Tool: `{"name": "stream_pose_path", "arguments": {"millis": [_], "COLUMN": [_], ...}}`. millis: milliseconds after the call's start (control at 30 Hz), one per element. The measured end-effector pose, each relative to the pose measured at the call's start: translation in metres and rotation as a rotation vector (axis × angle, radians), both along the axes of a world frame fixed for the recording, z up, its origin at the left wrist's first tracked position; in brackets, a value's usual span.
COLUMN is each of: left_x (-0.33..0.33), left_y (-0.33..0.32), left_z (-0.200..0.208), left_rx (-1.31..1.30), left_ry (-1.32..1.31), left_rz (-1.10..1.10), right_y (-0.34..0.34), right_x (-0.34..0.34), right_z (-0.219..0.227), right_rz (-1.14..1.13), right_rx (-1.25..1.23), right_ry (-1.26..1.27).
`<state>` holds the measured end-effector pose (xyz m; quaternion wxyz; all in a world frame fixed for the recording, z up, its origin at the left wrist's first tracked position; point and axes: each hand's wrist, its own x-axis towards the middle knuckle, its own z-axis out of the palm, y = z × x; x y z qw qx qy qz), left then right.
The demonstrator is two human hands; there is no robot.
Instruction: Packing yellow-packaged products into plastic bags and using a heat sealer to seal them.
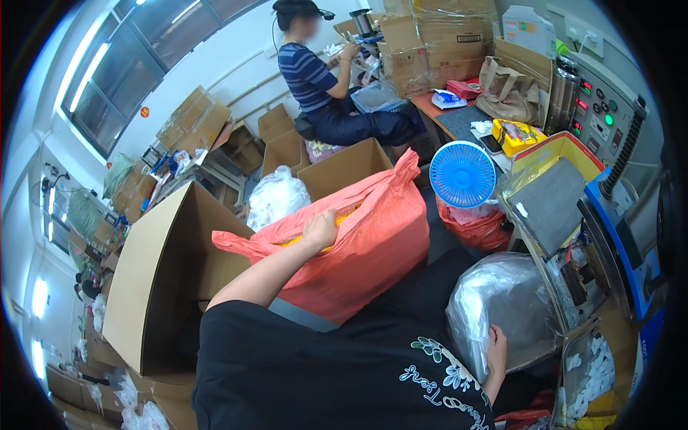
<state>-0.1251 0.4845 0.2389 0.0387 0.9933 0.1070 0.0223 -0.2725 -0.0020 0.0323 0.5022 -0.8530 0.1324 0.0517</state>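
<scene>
My left hand (320,231) is at the mouth of a large red plastic bag (358,266), its fingers curled and partly hidden by the folds. Something yellow (348,217) shows inside the opening, close to the knuckles. What lies under the fingers cannot be made out. Lower right, my right hand (496,352) rests against a clear plastic bag (469,315) that lines or covers a box-like shape. Its fingers are stretched upward along the plastic, gripping nothing that I can see.
An open cardboard box (154,287) stands left of the red bag, with a white plastic bundle (278,198) behind. A blue fan (463,174) and a machine with a blue frame (622,247) are at right. Another person (308,79) works at the back.
</scene>
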Motion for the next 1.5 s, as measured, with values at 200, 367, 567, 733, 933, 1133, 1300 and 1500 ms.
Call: {"name": "stream_pose_path", "arguments": {"millis": [200,367,567,733,933,1133,1300,1500], "left_x": [0.041,0.041,0.069,0.116,0.147,0.154,0.178,0.183], "left_y": [0.001,0.012,0.025,0.067,0.075,0.117,0.007,-0.012], "left_z": [-0.016,-0.061,-0.078,-0.095,-0.118,-0.091,-0.118,-0.122], "left_rx": [0.174,-0.128,-0.896,-1.206,-1.384,-1.339,-1.329,-1.301], "left_ry": [0.179,-0.034,0.058,0.101,0.162,0.199,0.191,0.158], "left_rz": [0.003,0.085,0.631,0.738,0.752,0.675,0.64,0.592], "right_y": [0.0,0.001,-0.001,0.0,0.001,-0.001,0.001,0.003], "right_x": [-0.002,-0.004,-0.007,-0.007,-0.005,-0.01,-0.008,-0.008], "right_z": [-0.002,-0.001,-0.003,0.004,0.003,-0.003,0.001,0.01], "right_rz": [0.007,0.015,0.011,0.009,-0.005,-0.042,-0.032,-0.03], "right_rx": [-0.029,-0.055,-0.064,-0.077,-0.064,-0.074,-0.078,-0.083], "right_ry": [-0.062,-0.105,-0.133,-0.126,-0.112,-0.121,-0.093,-0.08]}}
